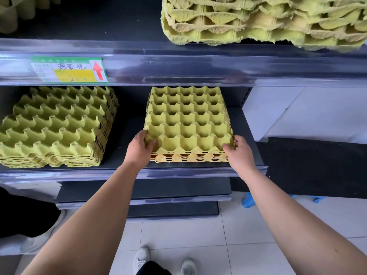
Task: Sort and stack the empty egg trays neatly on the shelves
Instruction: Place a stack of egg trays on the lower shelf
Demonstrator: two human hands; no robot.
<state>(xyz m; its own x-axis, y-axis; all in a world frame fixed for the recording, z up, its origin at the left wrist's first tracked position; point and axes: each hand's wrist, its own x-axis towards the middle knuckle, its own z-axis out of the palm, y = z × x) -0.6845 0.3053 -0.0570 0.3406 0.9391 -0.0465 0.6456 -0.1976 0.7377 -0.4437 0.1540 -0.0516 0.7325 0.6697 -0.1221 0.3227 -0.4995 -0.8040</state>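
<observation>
Both hands — left hand (140,148), right hand (239,153) — grip a short tray stack (188,124).

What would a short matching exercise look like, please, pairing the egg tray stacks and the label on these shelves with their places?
Things:
1. low tray stack
2. tall tray stack
3. ragged tray stack
4. label

Places:
A. upper shelf, right side
B. front strip of the upper shelf, left end
C. middle shelf, held by the left hand and right hand
D. middle shelf, left side

Pairs: 1-C, 2-D, 3-A, 4-B.
</observation>
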